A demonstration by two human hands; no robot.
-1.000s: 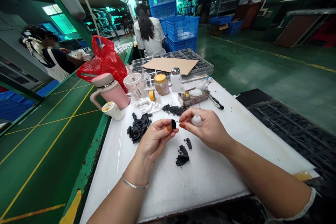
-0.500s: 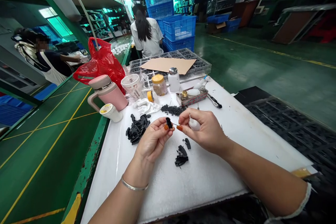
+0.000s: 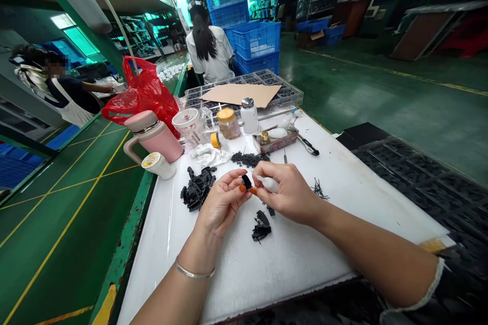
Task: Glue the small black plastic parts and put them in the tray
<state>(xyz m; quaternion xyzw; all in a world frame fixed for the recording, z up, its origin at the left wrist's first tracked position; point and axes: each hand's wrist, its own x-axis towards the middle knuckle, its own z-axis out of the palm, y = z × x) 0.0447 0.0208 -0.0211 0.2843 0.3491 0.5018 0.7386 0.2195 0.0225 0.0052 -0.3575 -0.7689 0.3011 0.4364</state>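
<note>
Between thumb and fingers of my left hand (image 3: 224,200) is a small black plastic part (image 3: 246,182). My right hand (image 3: 292,193) is closed around a small white squeeze bottle (image 3: 270,184), its nozzle towards the part. The right fingertips meet the left ones just below the part; whether they also pinch something thin is hidden. Left of my hands lies a heap of black plastic parts (image 3: 196,189). A few more black pieces (image 3: 261,227) rest below my hands. Small black rings (image 3: 249,159) are piled beyond them, and thin black pins (image 3: 319,189) lie to the right.
At the back left stand a pink mug (image 3: 162,139), a white tub (image 3: 159,165) and a clear cup (image 3: 187,124). A yellow-lidded jar (image 3: 227,123), a pump bottle (image 3: 249,116), a small tray (image 3: 280,142) and a utility knife (image 3: 308,145) are further right. Two people sit beyond.
My right hand has moved left, up against the left hand, and the bottle's nozzle has tipped towards the black part. The pins on the right have come into sight.
</note>
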